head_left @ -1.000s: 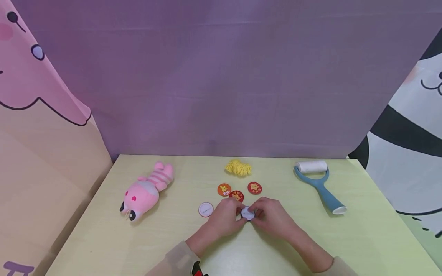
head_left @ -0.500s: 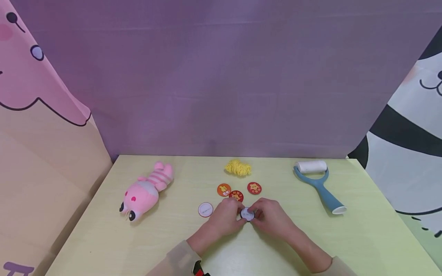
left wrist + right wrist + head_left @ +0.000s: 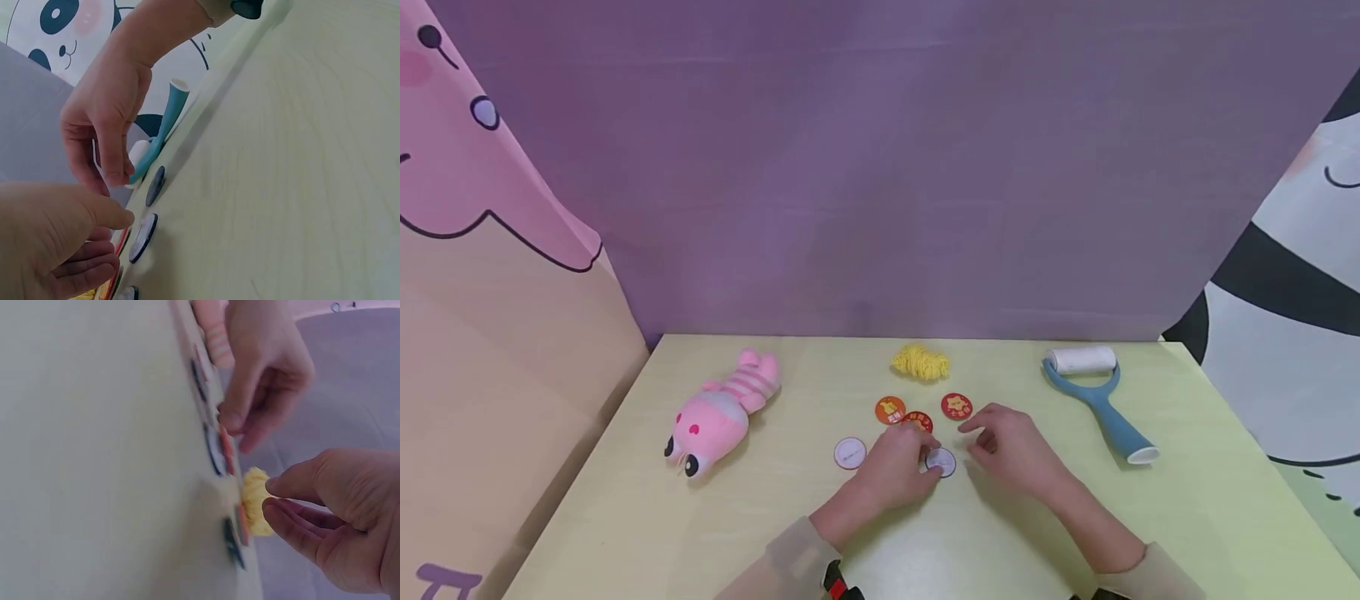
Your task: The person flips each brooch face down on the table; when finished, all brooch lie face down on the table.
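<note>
Honestly, that flat white-faced disc (image 3: 942,462) looks easy to knock askew: it lies low on the tabletop (image 3: 647,533), and a careless thumb at its rim could send it sliding. To my eye, the left hand (image 3: 891,468) might also drag the darker red disc (image 3: 919,419), since its knuckles partly cover it, and that could jostle the orange disc (image 3: 891,409) close by.

The left hand bends around the white-faced disc's left side, thumb and forefinger apart, pinching nothing that I can see; whether a fingertip touches the rim, I can't tell. The right hand (image 3: 1011,446) hovers just beside it, thumb and fingers loosely parted, holding nothing. The 2nd white-faced disc (image 3: 850,453) lies on the left hand's other side.
</note>
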{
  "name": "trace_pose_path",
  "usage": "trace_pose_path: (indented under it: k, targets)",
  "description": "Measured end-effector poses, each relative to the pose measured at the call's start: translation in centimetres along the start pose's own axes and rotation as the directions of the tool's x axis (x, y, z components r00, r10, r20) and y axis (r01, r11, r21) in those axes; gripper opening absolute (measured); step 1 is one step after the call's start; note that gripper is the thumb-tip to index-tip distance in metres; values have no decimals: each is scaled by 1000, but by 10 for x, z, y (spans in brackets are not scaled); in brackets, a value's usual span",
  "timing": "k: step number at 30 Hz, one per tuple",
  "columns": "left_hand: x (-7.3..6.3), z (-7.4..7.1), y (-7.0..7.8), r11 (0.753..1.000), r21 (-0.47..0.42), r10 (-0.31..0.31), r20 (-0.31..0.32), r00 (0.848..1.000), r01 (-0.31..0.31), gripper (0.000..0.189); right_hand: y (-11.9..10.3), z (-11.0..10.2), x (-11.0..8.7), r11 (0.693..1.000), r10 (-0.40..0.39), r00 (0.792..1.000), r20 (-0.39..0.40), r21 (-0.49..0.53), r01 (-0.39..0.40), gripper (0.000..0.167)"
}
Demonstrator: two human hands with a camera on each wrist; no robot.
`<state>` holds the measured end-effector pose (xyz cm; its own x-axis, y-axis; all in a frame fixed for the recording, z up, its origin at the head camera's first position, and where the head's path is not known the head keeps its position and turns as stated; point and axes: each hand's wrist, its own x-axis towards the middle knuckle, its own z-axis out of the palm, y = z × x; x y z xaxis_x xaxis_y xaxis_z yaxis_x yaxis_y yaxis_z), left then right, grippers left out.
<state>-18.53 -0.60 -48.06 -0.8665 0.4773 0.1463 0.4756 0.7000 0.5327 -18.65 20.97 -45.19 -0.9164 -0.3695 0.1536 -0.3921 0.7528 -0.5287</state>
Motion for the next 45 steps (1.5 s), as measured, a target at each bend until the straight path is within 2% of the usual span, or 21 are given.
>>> trace_pose_path:
  k: [3,6,12,19,25,34,41,45]
  targets:
    - [5,-2,4,999,28,43,-47,998,-41,27,5,-18,2,999,13,999,-32,-32,-14,22]
    - [13,-1,9,997,38,71,-69,995,-69,29,11,-31,2,998,8,1000,-27,-58,-9,23]
    - [32,10,23,999,-5,32,-33,999,-32,34,24,-42,-2,995,10,1000,-2,-94,-10,21]
    - [46,28,33,999,35,-1,27,1000,0,37,37,-35,-10,997,22,997,72,-72,-17,23]
    - [50,37,35,997,79,-12,29,1000,9,28,40,-28,-16,998,43,994,99,-58,-37,24]
    - [50,36,38,991,133,-26,6,1000,25,19,42,-19,-19,997,19,998,63,-71,-14,23]
    - [53,37,40,980,179,-86,10,996,83,10,42,-14,-17,996,16,999,40,-84,-13,20]
    - [53,39,39,974,215,-81,14,997,76,9,43,-11,-18,996,9,1000,24,-87,-7,18]
